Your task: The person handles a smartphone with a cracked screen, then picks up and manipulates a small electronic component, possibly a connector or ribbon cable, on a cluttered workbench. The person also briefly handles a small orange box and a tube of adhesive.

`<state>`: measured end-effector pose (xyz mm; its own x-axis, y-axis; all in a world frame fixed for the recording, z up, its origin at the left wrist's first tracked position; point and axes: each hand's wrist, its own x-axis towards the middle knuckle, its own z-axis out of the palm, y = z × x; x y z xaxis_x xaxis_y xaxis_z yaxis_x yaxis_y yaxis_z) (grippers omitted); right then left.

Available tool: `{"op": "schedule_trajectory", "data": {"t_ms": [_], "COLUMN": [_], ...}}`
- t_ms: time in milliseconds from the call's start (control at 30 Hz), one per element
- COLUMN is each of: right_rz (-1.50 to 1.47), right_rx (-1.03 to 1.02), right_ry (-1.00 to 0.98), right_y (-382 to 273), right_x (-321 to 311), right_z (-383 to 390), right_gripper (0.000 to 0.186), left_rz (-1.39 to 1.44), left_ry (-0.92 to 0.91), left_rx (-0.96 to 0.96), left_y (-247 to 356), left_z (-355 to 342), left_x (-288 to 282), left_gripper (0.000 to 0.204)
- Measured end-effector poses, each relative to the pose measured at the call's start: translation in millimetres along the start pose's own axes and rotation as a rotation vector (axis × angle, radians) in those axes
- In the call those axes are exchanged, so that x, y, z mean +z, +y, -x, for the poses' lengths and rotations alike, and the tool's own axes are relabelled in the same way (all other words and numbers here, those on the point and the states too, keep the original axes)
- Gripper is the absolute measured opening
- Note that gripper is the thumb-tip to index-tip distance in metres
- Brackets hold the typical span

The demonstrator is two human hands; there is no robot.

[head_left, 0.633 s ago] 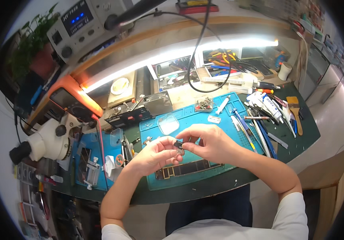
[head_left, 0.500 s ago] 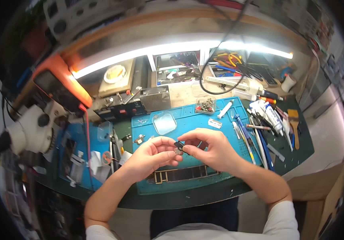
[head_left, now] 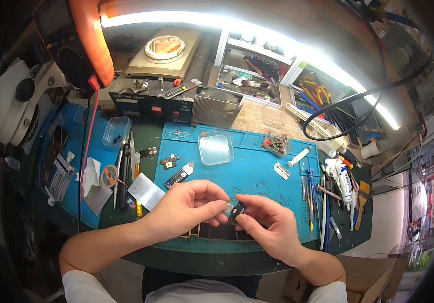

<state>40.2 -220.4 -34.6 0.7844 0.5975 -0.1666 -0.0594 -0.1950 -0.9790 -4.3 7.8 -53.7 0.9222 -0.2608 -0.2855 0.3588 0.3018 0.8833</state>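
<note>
Table [head_left: 201, 262]: dark green, its curved front edge nearest the person; a blue work mat [head_left: 257, 177] covers its middle.
Segmented strip [head_left: 219, 232]: dark, flat on the mat by the front edge of the table, long axis roughly parallel to that edge; the hands hide part of it.
Right hand [head_left: 277, 230]: the nearer of the two to the black part; thumb and index finger stand a narrow gap apart, pinching it from the right.
Black part [head_left: 238, 208]: small, held above the front half of the mat, directly between the right fingertips and just right of the left ones; its long axis slants from near left to far right.
Left hand [head_left: 189, 206]: fingers curled, thumb close to the forefinger, gripping a small pale piece [head_left: 228, 208] at the tips; whether this piece joins the black part cannot be told.
Left side of mat: a black-and-white packet [head_left: 179, 174], with a small circuit piece [head_left: 169, 161] just beyond.
Right side of mat: a flat blade [head_left: 281, 170] and, farther back, a white syringe [head_left: 298, 156].
Rear edge of mat: a clear square box [head_left: 216, 148], left of a tray of small parts [head_left: 276, 144].
</note>
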Motion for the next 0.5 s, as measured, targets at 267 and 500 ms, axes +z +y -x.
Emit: {"op": "schedule_trajectory", "data": {"t_ms": [267,500], "right_rz": [0.305,0.595], "right_rx": [-0.303,-0.721], "right_ry": [0.087,0.204], "right_y": [2.6,6.2], "right_x": [-2.0,-4.4], "right_z": [-2.8,-8.2], "right_gripper": [0.027,0.025], "left_rz": [-0.067,-0.567], "left_ry": [0.0,0.044], "left_rx": [0.118,0.451], "left_y": [-1.9,1.9], "left_z": [2.4,4.9], "left_x": [5.5,13.8], "left_gripper": [0.027,0.032]}}
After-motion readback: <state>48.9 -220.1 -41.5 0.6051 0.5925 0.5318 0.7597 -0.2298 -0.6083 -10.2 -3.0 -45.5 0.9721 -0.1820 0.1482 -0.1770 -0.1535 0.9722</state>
